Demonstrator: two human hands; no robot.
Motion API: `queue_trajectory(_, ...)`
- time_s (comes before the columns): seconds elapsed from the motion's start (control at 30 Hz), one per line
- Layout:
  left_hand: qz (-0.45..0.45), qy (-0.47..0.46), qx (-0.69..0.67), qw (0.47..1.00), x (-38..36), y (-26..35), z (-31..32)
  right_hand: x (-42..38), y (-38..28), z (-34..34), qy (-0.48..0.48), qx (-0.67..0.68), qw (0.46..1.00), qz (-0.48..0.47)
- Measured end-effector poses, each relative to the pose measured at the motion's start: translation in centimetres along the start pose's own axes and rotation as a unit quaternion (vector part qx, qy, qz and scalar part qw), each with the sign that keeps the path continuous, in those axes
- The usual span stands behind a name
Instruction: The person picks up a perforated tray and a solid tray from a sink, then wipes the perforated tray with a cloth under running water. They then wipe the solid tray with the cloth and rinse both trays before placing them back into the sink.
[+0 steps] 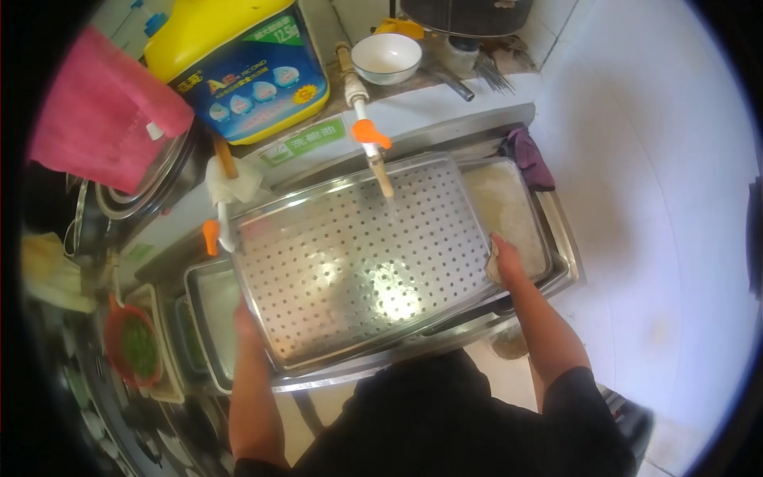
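A perforated steel tray (350,270) lies tilted across the sink, under a tap (381,171) with an orange handle. Water seems to run from the tap onto the metal. My left hand (246,324) is closed on the tray's left edge, its fingers mostly hidden beneath. At the right edge, my right hand (509,262) is closed round the rim, with a small pale pad or cloth (493,264) pressed against it. Partly under the perforated tray, another steel tray (509,211) with cloudy water shows at the right, and a steel pan (211,306) at the left.
Behind the sink stand a yellow detergent jug (246,79), a white bowl (386,58) and a second orange-handled tap (213,237). Pink cloth (111,103) hangs at upper left. A red basket of greens (135,346) sits left. A white wall (652,199) bounds the right side.
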State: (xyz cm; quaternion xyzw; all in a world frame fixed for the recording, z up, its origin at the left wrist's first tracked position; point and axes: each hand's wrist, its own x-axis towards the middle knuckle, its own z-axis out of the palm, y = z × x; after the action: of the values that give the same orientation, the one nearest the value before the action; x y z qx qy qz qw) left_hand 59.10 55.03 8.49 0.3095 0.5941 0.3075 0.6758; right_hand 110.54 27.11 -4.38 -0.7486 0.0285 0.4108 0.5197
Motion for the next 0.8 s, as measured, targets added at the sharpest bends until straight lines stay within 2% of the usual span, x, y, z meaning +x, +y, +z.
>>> queue_trajectory(0.07, 0.008, -0.001, -0.025, 1.0, -3.0, 1.9, 0.7, -1.6, -1.1, 1.7, -0.018, -0.002, 1.0, 0.006)
queue_trajectory(0.13, 0.0, 0.042, 0.002, 0.999, -4.3, 2.6, 0.4, -3.6, -2.4, 3.0, -0.033, -0.003, 0.999, 0.013)
queue_trajectory(0.2, -0.012, 0.037, -0.014, 0.999, -4.2, 2.6, -1.2, -5.0, -3.6, 4.0, -0.03, -0.072, 0.997, -0.001)
queue_trajectory(0.33, -0.025, 0.039, -0.052, 0.998, -4.2, 1.6, -3.1, -5.0, -2.7, 4.7, -0.027, -0.105, 0.994, 0.004)
queue_trajectory(0.37, -0.025, 0.04, -0.054, 0.997, -4.2, 1.3, -3.2, -4.0, -1.6, 4.4, -0.04, -0.094, 0.994, -0.025)
queue_trajectory(0.43, -0.015, 0.052, -0.003, 0.999, -4.1, 0.5, -3.1, -4.2, -2.4, 3.8, -0.054, -0.085, 0.993, -0.053)
queue_trajectory(0.5, -0.013, 0.06, 0.028, 0.998, -1.2, -2.0, -4.4, -5.9, -5.2, 2.6, 0.006, -0.167, 0.984, -0.053)
queue_trajectory(0.53, -0.012, 0.066, 0.06, 0.996, 1.2, -4.0, -5.5, -4.6, -4.5, 1.5, 0.006, -0.17, 0.984, -0.054)
queue_trajectory(0.57, 0.002, 0.036, 0.125, 0.992, 4.5, -6.3, -7.3, -2.3, -3.1, -0.3, 0.061, -0.218, 0.947, -0.227)
queue_trajectory(0.6, 0.03, 0.096, 0.221, 0.97, 5.4, -7.2, -6.3, -0.8, -2.4, -1.8, 0.113, -0.257, 0.876, -0.392)
queue_trajectory(0.63, 0.03, 0.099, 0.215, 0.971, 5.7, -7.1, -4.6, -1.3, -3.7, -2.9, 0.113, -0.259, 0.875, -0.392)
queue_trajectory(0.67, 0.029, 0.102, 0.209, 0.972, 6.0, -7.0, -2.5, -2.5, -6.3, -4.0, 0.079, -0.194, 0.925, -0.317)
queue_trajectory(0.7, 0.06, 0.081, 0.261, 0.96, 5.7, -6.4, -0.6, -3.1, -7.8, -4.9, 0.044, -0.127, 0.962, -0.236)
queue_trajectory(0.73, 0.091, 0.059, 0.311, 0.944, 4.9, -5.4, 1.6, -2.1, -7.7, -6.6, 0.044, -0.129, 0.962, -0.237)
queue_trajectory(0.8, 0.073, 0.028, 0.293, 0.953, 3.2, -4.0, 5.8, 0.7, -7.1, -10.5, 0.083, -0.077, 0.976, -0.186)
